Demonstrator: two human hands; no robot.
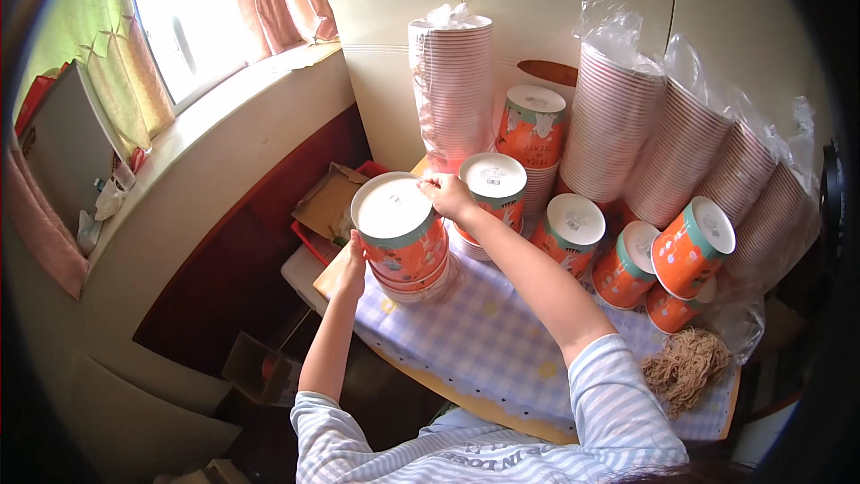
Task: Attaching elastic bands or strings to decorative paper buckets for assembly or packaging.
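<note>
An orange paper bucket [405,255] with a teal band and white base stands upside down on a short stack near the table's left end. My left hand [355,262] holds its left side, with the fingertips partly hidden by the bucket. At the right edge of its base, the fingers of my right hand [448,195] are pinched together; what lies between them is too small to make out. Just beyond that hand stands another upside-down paper bucket [493,176]. A bundle of tan string [687,367] lies at the table's right front.
Tall stacks of nested paper buckets [614,121] in clear plastic line the back and right. Several orange buckets [573,224] stand upside down before them. A checked tablecloth [484,341] covers the table. An opened cardboard box [330,202] sits beyond its left end, near the window wall.
</note>
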